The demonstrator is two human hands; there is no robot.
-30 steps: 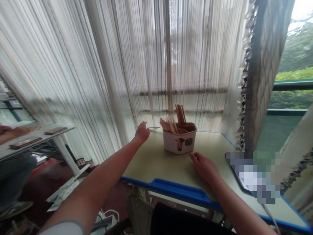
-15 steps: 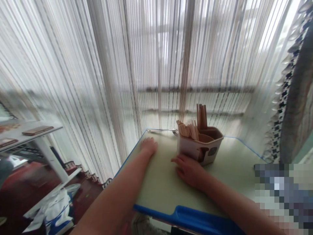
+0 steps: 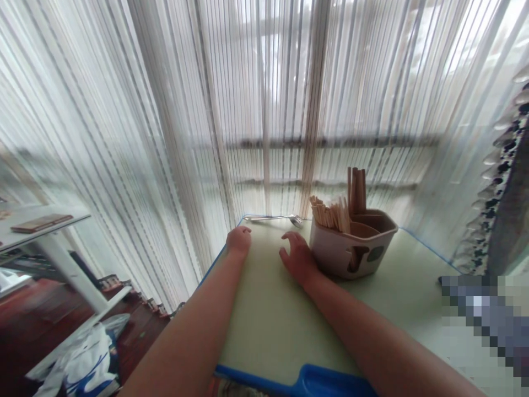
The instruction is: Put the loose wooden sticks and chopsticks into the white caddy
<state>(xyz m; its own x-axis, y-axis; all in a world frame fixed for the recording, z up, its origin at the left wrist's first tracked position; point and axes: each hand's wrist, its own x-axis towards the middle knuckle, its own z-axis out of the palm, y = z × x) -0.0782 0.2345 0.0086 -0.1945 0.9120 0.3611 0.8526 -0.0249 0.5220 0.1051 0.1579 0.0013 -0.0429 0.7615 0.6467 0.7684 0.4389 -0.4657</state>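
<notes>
My left hand [image 3: 238,240] is over the left edge of the small table [image 3: 285,325], near the handle end of a metal spoon [image 3: 268,219]. Its fingers are loosely bent, partly hidden, and I see nothing in them. My right hand [image 3: 300,258] is beside the left wall of a utensil holder [image 3: 339,251], thumb and fingers apart, holding nothing. Whether it touches the holder I cannot tell. Thin wooden sticks [image 3: 330,214] fill the holder's left compartment, and taller brown sticks [image 3: 357,190] stand at its back. The spoon lies along the far edge, its bowl toward the holder.
A striped sheer curtain [image 3: 256,99] hangs right behind the table. The tabletop has a blue rim with a moulded blue tray [image 3: 330,380] at the front. To the left stand a white table [image 3: 53,234] and, on the floor, a plastic bag [image 3: 88,358]. A blurred-out object lies at right.
My right hand has moved forward and left, from the holder's front to its left side, fingers spreading. My left fingers have gone from flat to bent. The view has shifted slightly.
</notes>
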